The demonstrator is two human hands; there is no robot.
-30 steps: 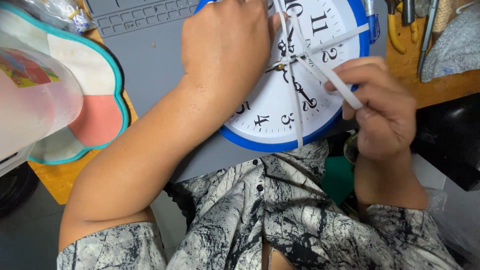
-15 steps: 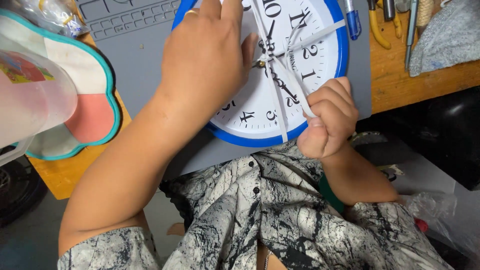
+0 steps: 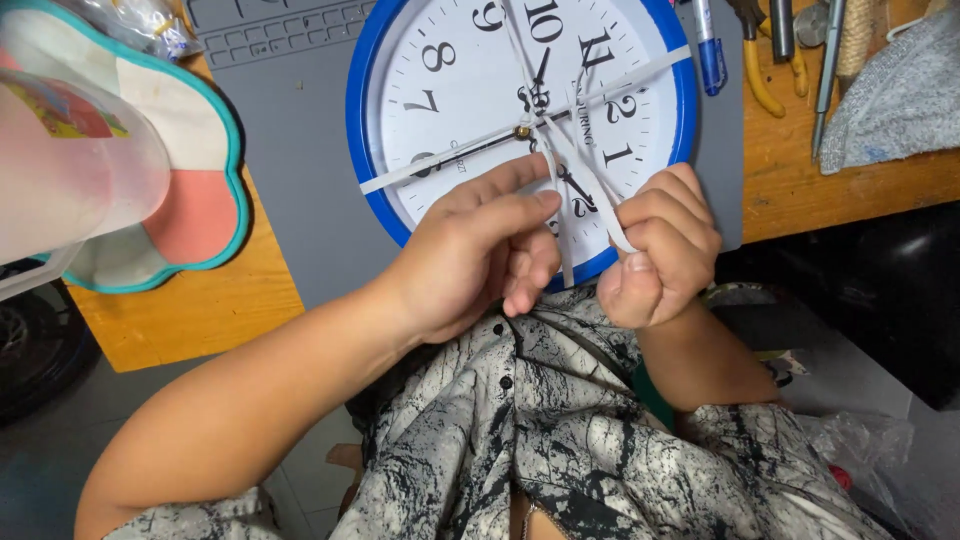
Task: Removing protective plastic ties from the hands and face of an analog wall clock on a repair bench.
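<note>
1. Nearest the camera: a black-and-white marbled shirt [image 3: 560, 440] filling the lower middle, both forearms reaching up from it.
2. Right hand [image 3: 655, 250] curled into a fist, fingers together and clamped on a white ribbon [image 3: 590, 175], thumb pressed over the strand at the clock's lower rim.
3. Left hand [image 3: 485, 250] just beside it, fingers bent and close together, tips touching the clock face near a second hanging strand; whether pinching that strand cannot be told.
4. Round wall clock [image 3: 480, 90] with blue rim and white face lying flat on a grey mat [image 3: 300, 170], lower edge touching both hands; ribbon strands crossing at the centre of the face.
5. Left of the mat: a flower-shaped tray [image 3: 205, 200] with teal border on the wooden table [image 3: 200, 310], a clear plastic cup [image 3: 70, 170] overlapping it.
6. Farther right on the table: a blue pen [image 3: 708, 50], yellow-handled pliers [image 3: 755, 65], a grey cloth [image 3: 895, 95].
</note>
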